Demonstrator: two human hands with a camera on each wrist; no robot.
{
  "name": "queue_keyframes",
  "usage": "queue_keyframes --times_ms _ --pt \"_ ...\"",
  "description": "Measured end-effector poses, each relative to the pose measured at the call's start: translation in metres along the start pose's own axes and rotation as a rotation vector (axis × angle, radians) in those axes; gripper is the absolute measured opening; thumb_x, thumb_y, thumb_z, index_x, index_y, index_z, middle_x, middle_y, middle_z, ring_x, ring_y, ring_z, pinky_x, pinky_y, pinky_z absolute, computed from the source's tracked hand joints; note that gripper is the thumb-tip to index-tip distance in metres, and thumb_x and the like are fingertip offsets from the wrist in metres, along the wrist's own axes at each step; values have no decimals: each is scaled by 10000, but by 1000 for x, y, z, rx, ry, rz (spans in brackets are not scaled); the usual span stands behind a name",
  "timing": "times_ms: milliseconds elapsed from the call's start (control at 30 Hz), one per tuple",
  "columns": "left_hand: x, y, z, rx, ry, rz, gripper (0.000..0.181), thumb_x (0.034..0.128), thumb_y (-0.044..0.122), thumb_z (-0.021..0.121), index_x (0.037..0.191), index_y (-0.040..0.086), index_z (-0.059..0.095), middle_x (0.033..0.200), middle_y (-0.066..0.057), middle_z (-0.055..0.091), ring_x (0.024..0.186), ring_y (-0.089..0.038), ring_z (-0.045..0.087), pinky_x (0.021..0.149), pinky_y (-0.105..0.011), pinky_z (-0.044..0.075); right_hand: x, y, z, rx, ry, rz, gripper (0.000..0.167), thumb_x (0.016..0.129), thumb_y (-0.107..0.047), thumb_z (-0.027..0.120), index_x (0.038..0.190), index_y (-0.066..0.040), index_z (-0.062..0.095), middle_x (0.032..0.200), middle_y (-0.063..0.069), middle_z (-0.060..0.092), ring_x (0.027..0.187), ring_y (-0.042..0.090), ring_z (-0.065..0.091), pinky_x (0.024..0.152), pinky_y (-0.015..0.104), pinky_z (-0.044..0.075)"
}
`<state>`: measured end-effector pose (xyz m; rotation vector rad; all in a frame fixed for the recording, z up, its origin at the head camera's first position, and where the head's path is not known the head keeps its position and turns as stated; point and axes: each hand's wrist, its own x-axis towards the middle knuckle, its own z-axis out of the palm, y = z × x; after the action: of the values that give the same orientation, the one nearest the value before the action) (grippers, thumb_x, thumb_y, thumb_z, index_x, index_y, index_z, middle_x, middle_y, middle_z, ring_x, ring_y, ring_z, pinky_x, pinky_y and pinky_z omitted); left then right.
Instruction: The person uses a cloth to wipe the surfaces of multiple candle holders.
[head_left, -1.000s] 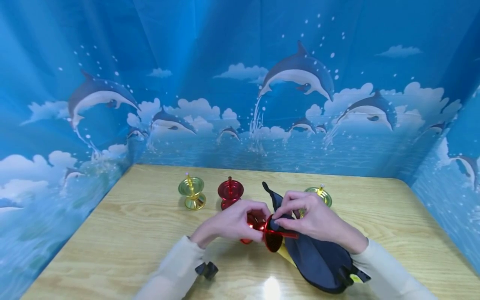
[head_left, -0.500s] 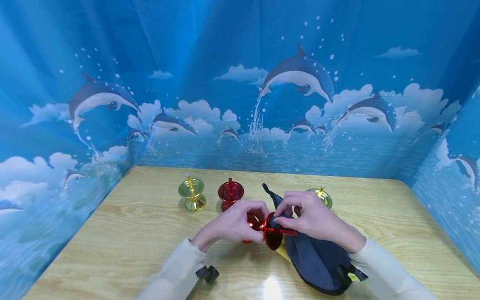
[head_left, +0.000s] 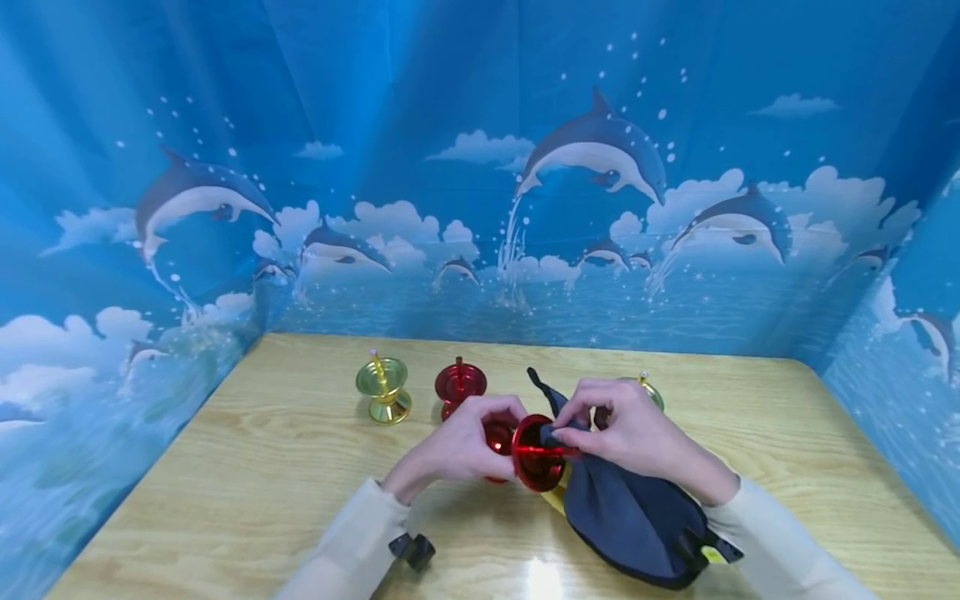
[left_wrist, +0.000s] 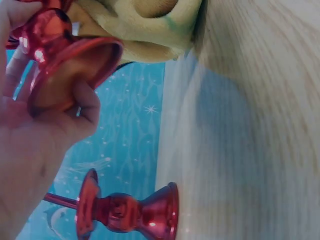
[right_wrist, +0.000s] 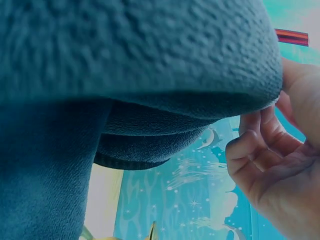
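My left hand [head_left: 468, 446] grips a shiny red candle holder [head_left: 536, 471] by its stem and base. The holder lies tilted sideways, its dish and spike facing right. In the left wrist view a finger reaches into the hollow underside of the base [left_wrist: 70, 82]. My right hand [head_left: 622, 425] pinches a dark grey cloth [head_left: 630, 517] between thumb and fingers, with a fold of it pressed inside the dish's upper rim. The cloth's yellow side [left_wrist: 167, 42] shows in the left wrist view. Its grey pile [right_wrist: 150, 55] fills much of the right wrist view.
Behind my left hand a second red candle holder [head_left: 460, 383] stands upright. A gold one [head_left: 384, 385] is to its left. Another gold one [head_left: 655, 393] is mostly hidden behind my right hand. A dolphin-printed blue curtain [head_left: 480, 167] borders the wooden table [head_left: 247, 467].
The held red candle holder has shifted slightly left and turned, so its dish now faces the head camera more. My right fingers keep their pinch on the cloth at the dish.
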<state>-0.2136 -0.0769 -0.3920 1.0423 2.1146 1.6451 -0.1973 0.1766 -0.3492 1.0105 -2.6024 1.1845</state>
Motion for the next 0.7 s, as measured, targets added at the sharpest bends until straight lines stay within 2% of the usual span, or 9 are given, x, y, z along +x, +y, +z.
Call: queue_keyframes --times_ms 133,200,367,467,567,700 --pt "-1 -6 0 -125 8 69 296 803 18 799 1061 34 654 1052 -197 740 933 -99 706 867 -294 591 -1 -4 -1 50 29 21 126 865 -145 820 896 -261 784 766 -120 644 675 56 554 556 244 474" --pt "-1 -8 -1 -174 11 100 302 804 -16 782 1067 -17 634 1048 -218 729 935 -95 699 865 -288 586 -2 -6 -2 69 40 29 145 864 -124 816 901 -261 785 770 -107 641 689 66 561 558 249 479" --pt "-2 -11 -1 -257 23 116 316 816 -46 751 1081 -93 586 1042 -22 735 968 -97 679 889 -269 562 1 -12 -3 102 30 51 147 866 -113 806 906 -252 785 783 -89 649 702 82 567 567 245 486" --pt "-2 -11 -1 -294 39 96 329 825 -51 720 1095 -130 548 1043 74 719 967 -84 662 876 -253 552 1 -14 -4 143 13 75 108 874 -146 809 914 -244 790 794 -72 666 705 99 571 564 245 490" --pt "-1 -11 0 -335 46 60 344 850 -38 679 1124 -156 508 1043 99 714 972 -74 651 873 -250 548 0 -16 -3 171 11 99 87 885 -170 803 925 -246 793 814 -61 676 705 111 579 572 249 508" --pt "0 -10 2 -357 65 -1 362 880 -32 623 1204 -142 506 1075 101 706 1017 -70 659 895 -260 557 -3 -16 -2 183 50 110 109 891 -155 794 926 -258 788 815 -54 665 706 115 580 582 249 515"
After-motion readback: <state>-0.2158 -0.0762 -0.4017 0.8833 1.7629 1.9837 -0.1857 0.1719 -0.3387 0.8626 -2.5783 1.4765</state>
